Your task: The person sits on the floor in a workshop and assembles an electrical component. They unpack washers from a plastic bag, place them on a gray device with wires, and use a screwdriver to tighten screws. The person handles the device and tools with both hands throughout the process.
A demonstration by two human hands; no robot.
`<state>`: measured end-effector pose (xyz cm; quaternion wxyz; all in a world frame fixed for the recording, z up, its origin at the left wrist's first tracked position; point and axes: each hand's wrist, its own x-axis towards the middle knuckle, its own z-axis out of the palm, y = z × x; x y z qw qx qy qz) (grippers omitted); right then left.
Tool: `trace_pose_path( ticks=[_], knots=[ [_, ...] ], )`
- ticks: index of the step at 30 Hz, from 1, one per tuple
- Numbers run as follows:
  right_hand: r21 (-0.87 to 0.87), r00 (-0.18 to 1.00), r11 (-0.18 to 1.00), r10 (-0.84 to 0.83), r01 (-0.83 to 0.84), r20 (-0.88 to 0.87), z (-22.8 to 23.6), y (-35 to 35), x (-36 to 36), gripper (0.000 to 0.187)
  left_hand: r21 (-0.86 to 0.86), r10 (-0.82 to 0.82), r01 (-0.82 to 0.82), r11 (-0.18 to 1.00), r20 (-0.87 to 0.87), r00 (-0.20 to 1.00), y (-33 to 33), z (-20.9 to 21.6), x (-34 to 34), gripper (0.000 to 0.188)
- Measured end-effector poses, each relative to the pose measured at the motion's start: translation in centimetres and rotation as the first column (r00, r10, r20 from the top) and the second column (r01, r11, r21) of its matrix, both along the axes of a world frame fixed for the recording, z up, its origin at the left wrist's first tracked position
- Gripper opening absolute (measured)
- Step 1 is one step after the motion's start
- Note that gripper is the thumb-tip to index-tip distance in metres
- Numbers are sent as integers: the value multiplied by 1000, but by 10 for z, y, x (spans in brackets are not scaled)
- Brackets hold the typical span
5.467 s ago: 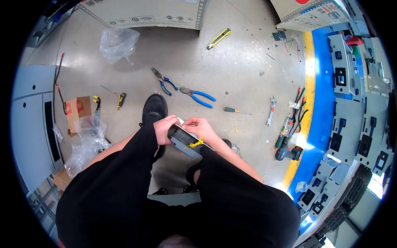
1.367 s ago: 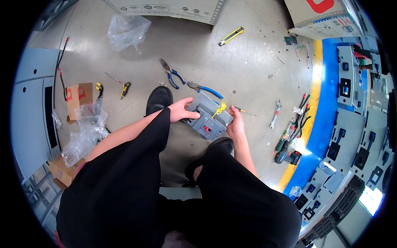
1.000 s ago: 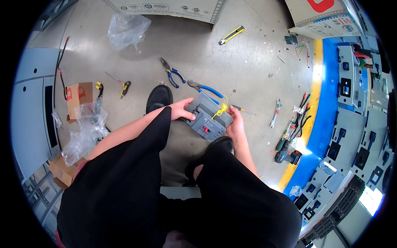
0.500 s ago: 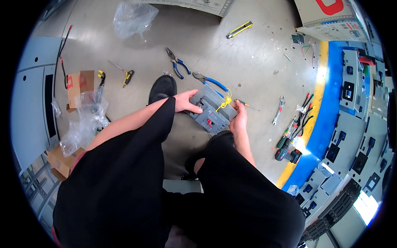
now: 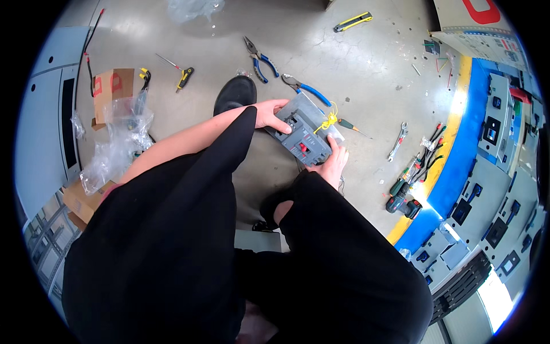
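Note:
Between my two hands is a grey circuit breaker [image 5: 295,137] with a red toggle, held tilted above the floor in front of my right knee. A flat grey metal plate [image 5: 310,106] lies along its far side. Yellow cord [image 5: 328,122] is knotted near the right end. My left hand [image 5: 271,114] grips the left end, thumb on top and the other fingers partly hidden. At the right end, my right hand [image 5: 332,165] holds the near corner, fingertips against the side. Just beyond the plate lie blue-handled cutting pliers [image 5: 314,94], partly covered by it.
On the floor lie combination pliers [image 5: 260,62], a yellow utility knife [image 5: 353,22], a screwdriver [image 5: 354,127], a wrench [image 5: 397,142], a T-handle driver [image 5: 184,79] and a cordless drill [image 5: 403,203]. A cardboard box [image 5: 109,94] and plastic wrap [image 5: 117,143] are left; grey cabinets [image 5: 487,195] stand right.
My right hand has shifted its hold from the breaker's right end toward the near right corner. The left hand keeps its grip. The whole view has shifted slightly.

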<state>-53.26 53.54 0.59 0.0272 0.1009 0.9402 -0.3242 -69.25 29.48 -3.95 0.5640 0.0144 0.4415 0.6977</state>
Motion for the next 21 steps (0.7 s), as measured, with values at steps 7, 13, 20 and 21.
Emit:
trace_pose_path(
  ticks=[7,13,20,21],
  knots=[
    [47,996,999,10,-14,92,-8,1,8,103,75,-56,56,996,5,998,1,-2,9,89],
    [15,985,988,-156,156,69,-23,-11,28,97,55,-32,26,998,107,994,5,-6,5,87],
    [-13,951,979,-195,204,239,-18,-14,32,96,-80,-21,45,996,284,959,4,-11,8,53],
    [-20,955,978,-196,205,225,-19,-13,32,95,-79,-27,53,995,306,952,5,-15,9,53]
  ],
)
